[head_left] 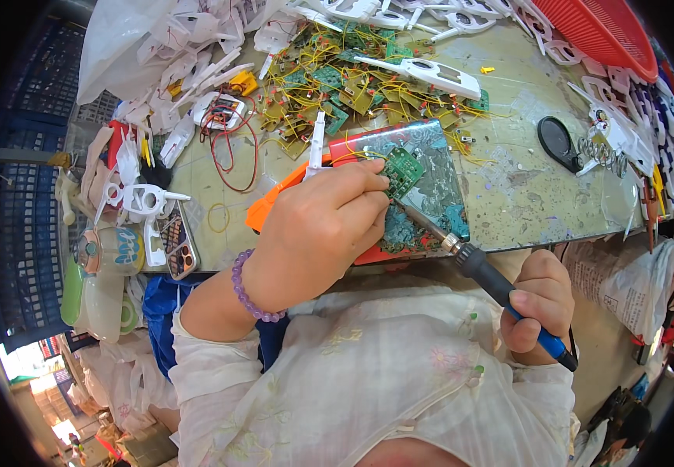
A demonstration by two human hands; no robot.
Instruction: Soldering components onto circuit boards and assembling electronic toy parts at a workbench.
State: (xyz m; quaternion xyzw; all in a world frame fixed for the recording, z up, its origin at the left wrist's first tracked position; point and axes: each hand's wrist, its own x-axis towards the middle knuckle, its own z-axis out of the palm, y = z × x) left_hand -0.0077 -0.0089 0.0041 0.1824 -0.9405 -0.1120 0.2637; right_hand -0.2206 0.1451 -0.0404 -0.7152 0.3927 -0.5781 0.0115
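Observation:
Thumb and fingers of my left hand [317, 226] are closed on the edge of a small green circuit board [405, 173], just above a worn, stained plate [449, 183] with a red border. A soldering iron [481, 268] with a black and blue handle is gripped in my right hand [543, 303]. Its metal tip reaches to the lower edge of the circuit board; whether it touches cannot be made out. Beside my left hand lie an orange piece [274, 198] and an upright white plastic part [316, 144], both partly hidden by the hand.
Behind the plate spreads a heap of circuit boards with yellow wires [313, 86]. White plastic casings [438, 76] lie around it. A round black lid-like piece [558, 142] and a coiled spring stand [605, 152] are at the right. A phone [179, 245] and bottle [96, 253] sit left.

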